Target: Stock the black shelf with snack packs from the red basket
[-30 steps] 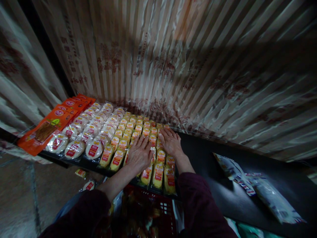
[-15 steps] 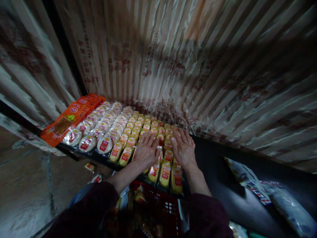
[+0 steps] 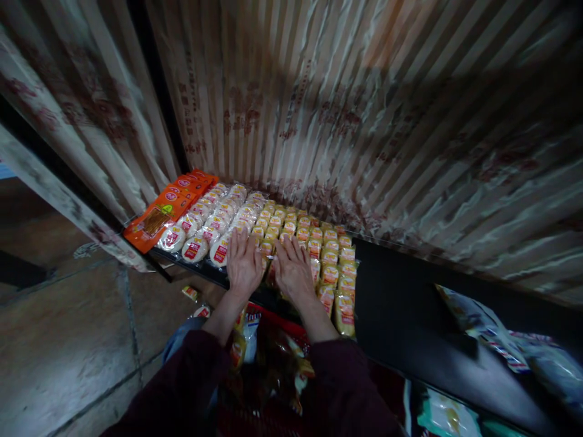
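Observation:
Rows of small yellow wrapped cakes (image 3: 328, 276) with red labels lie on a black shelf (image 3: 392, 297). My left hand (image 3: 245, 266) rests flat at their left side, where they meet the round white wrapped cakes (image 3: 195, 249). Its fingers are stretched out and point to the back. My right hand (image 3: 294, 273) lies palm down on the yellow cakes, fingers extended, close beside the left. Both hands cover some of the packets beneath them.
Orange snack packets (image 3: 157, 217) lie at the shelf's left end, and crumpled plastic bags (image 3: 483, 325) at its right. A striped curtain (image 3: 291, 91) hangs behind. Below my arms is a red basket (image 3: 291, 328) of packaged snacks. Two loose packets lie low at left, one a small yellow packet (image 3: 190, 293).
Both hands have shifted left along the rows, the right one now off the rightmost yellow cakes. The hands are closer together. The whole scene has moved rightward in view.

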The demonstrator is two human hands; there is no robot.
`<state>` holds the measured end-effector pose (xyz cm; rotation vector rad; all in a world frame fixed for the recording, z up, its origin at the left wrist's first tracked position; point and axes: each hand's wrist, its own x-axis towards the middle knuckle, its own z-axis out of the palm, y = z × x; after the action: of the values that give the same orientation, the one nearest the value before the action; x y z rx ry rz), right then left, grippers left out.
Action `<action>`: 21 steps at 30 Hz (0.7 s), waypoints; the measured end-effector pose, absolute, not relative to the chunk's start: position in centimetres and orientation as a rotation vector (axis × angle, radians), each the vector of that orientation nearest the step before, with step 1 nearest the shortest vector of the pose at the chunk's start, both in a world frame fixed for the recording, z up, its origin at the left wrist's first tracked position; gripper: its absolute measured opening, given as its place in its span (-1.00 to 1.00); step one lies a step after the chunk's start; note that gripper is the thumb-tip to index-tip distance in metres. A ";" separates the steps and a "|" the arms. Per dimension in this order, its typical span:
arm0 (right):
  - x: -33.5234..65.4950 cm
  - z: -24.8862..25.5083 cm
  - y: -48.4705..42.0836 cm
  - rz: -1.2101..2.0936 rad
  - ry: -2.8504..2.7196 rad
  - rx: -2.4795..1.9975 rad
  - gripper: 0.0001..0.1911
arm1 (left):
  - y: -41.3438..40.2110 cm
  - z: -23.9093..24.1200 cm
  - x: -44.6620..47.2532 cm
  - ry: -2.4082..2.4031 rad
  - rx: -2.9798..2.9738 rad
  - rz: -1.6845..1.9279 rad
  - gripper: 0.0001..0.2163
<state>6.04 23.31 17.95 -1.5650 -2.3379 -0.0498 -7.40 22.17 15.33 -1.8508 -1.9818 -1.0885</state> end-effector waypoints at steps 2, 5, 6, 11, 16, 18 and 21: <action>5.2 18.3 24.1 -0.019 -2.348 -1.597 -0.51 | 21.5 14.8 -7.6 -2.013 -1.788 -1.089 -0.61; 4.5 18.5 25.2 0.009 -2.359 -1.632 -0.51 | 21.4 14.5 -7.0 -2.005 -1.859 -1.043 -0.59; 4.4 18.6 25.5 0.019 -2.364 -1.642 -0.50 | 21.5 14.4 -6.8 -1.999 -1.881 -1.038 -0.59; 4.0 18.5 26.3 0.084 -2.410 -1.674 -0.49 | 22.5 14.2 -6.6 -2.010 -1.899 -1.049 -0.59; 4.1 17.8 26.7 0.058 -2.418 -1.658 -0.49 | 23.1 14.2 -6.9 -2.006 -1.916 -1.051 -0.60; 4.2 17.5 26.8 0.047 -2.418 -1.646 -0.49 | 23.2 14.2 -6.8 -2.017 -1.915 -1.056 -0.60; 4.3 17.1 26.9 0.034 -2.422 -1.615 -0.48 | 23.3 14.2 -6.7 -2.027 -1.913 -1.060 -0.60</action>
<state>4.34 26.89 17.10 -1.6147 -2.4225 0.0338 -6.65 23.33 14.19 -1.9128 -2.0274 -1.0601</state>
